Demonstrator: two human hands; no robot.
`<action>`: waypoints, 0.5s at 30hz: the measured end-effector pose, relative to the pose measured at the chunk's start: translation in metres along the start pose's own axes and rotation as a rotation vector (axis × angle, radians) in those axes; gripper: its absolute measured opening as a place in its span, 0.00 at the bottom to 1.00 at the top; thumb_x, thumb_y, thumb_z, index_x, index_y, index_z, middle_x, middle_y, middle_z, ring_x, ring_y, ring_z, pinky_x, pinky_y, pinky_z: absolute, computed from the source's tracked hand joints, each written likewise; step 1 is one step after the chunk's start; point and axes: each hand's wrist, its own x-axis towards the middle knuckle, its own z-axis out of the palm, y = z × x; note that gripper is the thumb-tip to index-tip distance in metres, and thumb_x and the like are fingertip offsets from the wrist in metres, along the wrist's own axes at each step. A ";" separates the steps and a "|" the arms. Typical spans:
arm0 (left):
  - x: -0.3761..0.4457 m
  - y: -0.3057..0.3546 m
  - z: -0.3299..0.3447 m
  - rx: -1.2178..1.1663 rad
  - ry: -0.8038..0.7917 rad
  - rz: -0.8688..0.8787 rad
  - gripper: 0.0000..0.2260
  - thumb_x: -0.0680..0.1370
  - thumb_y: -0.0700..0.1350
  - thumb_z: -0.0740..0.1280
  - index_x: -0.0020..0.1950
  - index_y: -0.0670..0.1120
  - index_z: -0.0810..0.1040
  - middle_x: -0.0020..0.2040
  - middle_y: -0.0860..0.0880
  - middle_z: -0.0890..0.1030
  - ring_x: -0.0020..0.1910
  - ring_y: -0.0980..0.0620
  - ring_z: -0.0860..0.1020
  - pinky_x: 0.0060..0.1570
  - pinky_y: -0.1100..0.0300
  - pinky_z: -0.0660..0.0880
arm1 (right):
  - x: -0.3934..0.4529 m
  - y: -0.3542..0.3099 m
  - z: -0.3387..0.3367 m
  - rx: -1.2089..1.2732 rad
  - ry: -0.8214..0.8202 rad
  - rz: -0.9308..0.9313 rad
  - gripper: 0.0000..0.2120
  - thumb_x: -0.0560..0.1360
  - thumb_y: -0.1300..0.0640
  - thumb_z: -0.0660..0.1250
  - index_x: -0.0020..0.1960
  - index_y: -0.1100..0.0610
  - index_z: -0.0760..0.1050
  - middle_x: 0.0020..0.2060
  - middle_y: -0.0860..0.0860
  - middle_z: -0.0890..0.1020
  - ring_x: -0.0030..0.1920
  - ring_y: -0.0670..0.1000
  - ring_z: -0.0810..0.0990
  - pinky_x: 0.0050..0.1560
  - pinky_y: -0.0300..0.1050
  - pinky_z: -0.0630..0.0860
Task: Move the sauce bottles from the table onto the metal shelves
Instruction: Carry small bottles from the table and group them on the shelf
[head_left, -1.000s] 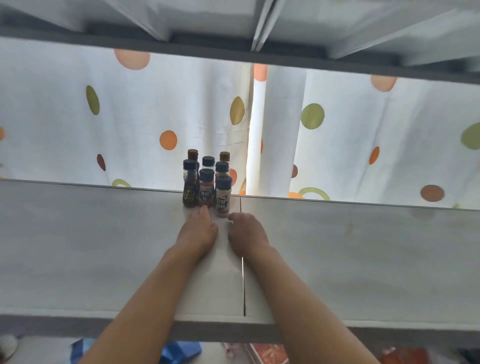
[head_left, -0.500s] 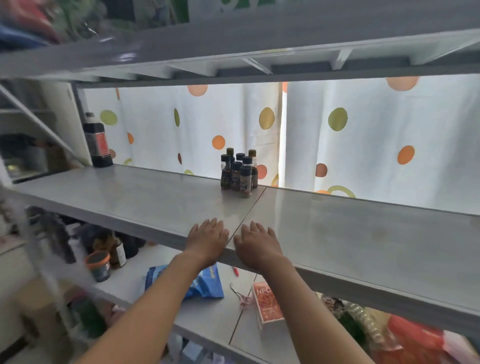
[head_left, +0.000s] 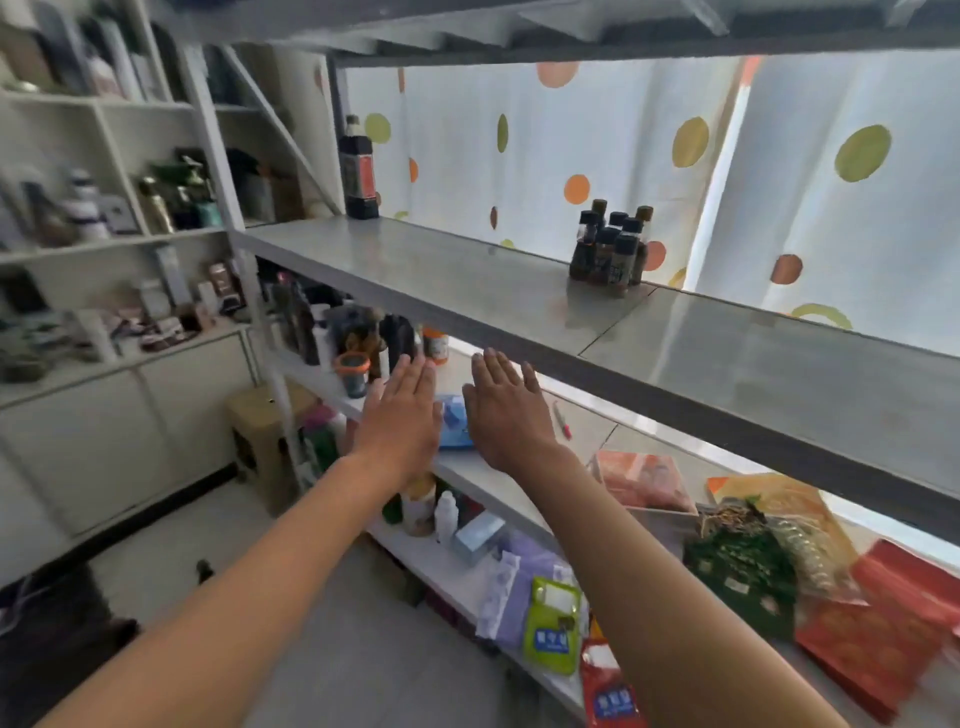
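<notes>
Right then, both hands were empty and held nothing. The left hand was flat, with its fingers straight and close together, pointing up and away. The right hand was flat too, with its fingers straight and a little spread. So each grip was open and loose. The two hands were side by side in the air, apart from each other, just below the front edge of the long grey metal shelf. They did not touch it.

Behind the gap between the hands lay a blue packet on the lower white shelf. A small red pen-like thing lay just to the right of the right hand on that same shelf.

The little cluster of small dark sauce bottles with dark caps stood upright on the grey metal shelf, near its back edge, close to the seam where two shelf boards met. The bottles were packed tight, touching each other, and were well apart from both hands.

Far to the left on the same shelf stood one tall dark bottle with a red label, by the shelf post.

Behind the shelf hung a white curtain with orange and green dots.
</notes>
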 end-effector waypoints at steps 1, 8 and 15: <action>-0.020 -0.025 -0.003 -0.003 -0.001 -0.046 0.25 0.84 0.49 0.46 0.80 0.44 0.45 0.80 0.47 0.44 0.79 0.50 0.43 0.77 0.49 0.48 | -0.001 -0.027 0.007 0.012 -0.021 -0.046 0.26 0.85 0.51 0.44 0.80 0.59 0.48 0.80 0.55 0.51 0.80 0.53 0.48 0.79 0.55 0.44; -0.197 -0.216 -0.019 0.022 -0.028 -0.403 0.24 0.85 0.48 0.47 0.80 0.42 0.47 0.80 0.46 0.47 0.79 0.49 0.44 0.76 0.49 0.48 | -0.032 -0.260 0.071 0.127 -0.144 -0.367 0.25 0.85 0.51 0.46 0.80 0.57 0.52 0.80 0.54 0.54 0.80 0.52 0.49 0.79 0.54 0.45; -0.407 -0.354 -0.026 0.013 -0.016 -0.733 0.26 0.84 0.48 0.50 0.79 0.42 0.47 0.80 0.45 0.48 0.79 0.49 0.44 0.77 0.49 0.50 | -0.139 -0.496 0.119 0.233 -0.286 -0.712 0.26 0.84 0.52 0.47 0.80 0.60 0.51 0.80 0.55 0.55 0.80 0.52 0.50 0.79 0.51 0.45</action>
